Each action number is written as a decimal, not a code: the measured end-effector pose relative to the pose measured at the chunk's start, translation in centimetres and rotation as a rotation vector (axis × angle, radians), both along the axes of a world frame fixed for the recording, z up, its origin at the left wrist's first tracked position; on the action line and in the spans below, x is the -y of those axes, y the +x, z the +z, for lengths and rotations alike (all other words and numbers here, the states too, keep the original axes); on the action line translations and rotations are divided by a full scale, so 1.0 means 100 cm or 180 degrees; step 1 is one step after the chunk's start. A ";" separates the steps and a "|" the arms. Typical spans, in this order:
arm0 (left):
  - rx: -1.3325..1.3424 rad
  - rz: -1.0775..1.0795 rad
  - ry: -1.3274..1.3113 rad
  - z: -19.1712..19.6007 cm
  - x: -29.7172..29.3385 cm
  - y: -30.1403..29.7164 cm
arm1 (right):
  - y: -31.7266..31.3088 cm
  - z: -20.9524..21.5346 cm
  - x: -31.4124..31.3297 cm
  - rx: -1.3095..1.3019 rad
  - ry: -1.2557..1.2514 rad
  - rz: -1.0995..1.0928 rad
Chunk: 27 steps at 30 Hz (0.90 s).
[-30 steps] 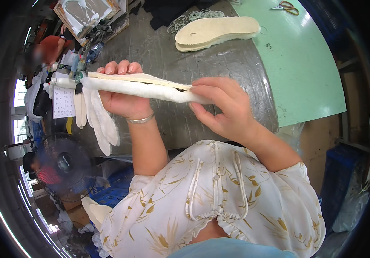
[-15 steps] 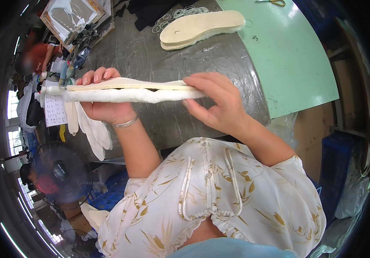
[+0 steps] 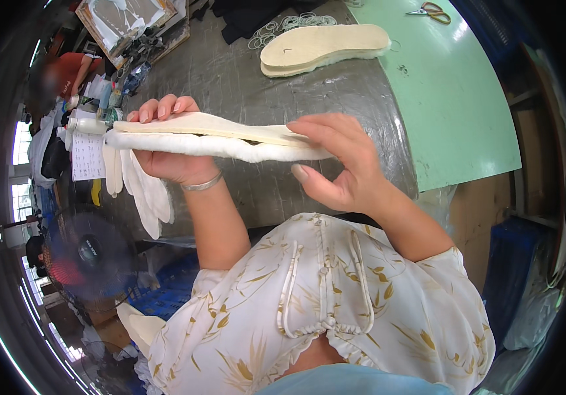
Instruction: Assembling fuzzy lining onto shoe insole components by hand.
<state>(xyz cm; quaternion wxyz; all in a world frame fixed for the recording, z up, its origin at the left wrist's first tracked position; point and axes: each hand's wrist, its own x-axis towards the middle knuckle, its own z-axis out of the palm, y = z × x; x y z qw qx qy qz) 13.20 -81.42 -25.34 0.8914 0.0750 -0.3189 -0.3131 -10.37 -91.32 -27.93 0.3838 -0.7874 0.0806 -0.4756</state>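
I hold a pair of stacked insoles (image 3: pixel 210 138), cream on top and fluffy white beneath, level in front of my chest. My left hand (image 3: pixel 171 158) cups them from below at the left end, fingertips curled over the far edge. At the right end my right hand (image 3: pixel 339 161) pinches them, fingers on top and thumb underneath. A second stack of cream insoles (image 3: pixel 325 47) lies farther off on the grey table (image 3: pixel 230 72).
A green mat (image 3: pixel 454 99) covers the table's right part, with scissors (image 3: pixel 431 10) at its far end. Rubber bands (image 3: pixel 283 26) lie near the far insoles. White gloves (image 3: pixel 141 187) hang at the left edge; a fan (image 3: pixel 85 253) stands below. Another person (image 3: pixel 66 72) sits at far left.
The held insoles have stayed level between both hands while the view shifted slightly; my right hand's fingers slid along the top of the right end.
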 end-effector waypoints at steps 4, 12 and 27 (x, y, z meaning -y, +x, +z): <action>0.0088 -0.0131 -0.0102 -0.008 -0.001 0.003 | 0.016 0.011 -0.007 -0.0037 -0.0236 -0.0105; 0.0305 -0.0121 -0.0164 -0.008 0.000 -0.004 | 0.027 0.003 -0.013 -0.0052 -0.0589 -0.0316; -0.0152 0.0821 0.0436 -0.022 -0.006 -0.015 | 0.027 -0.018 -0.003 0.0042 -0.1108 -0.0724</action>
